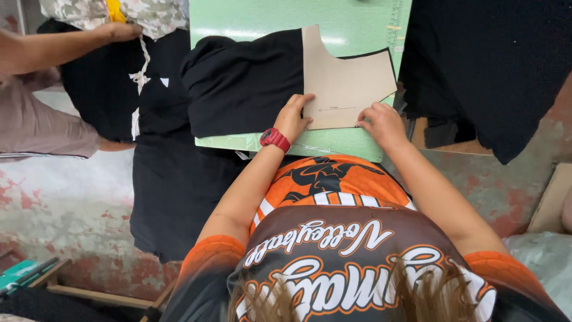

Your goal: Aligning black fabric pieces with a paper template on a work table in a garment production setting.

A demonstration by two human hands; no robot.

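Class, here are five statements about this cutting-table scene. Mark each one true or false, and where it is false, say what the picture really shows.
1. Both hands press on a tan card pattern piece. True: the left hand rests at its lower left edge, the right hand at its lower right.
2. The pattern lies over white cloth. False: it lies on black fabric.
3. A red watch sits on the left wrist. True.
4. The work surface is a green cutting mat. True.
5. The right hand holds scissors. False: no tool shows in either hand.
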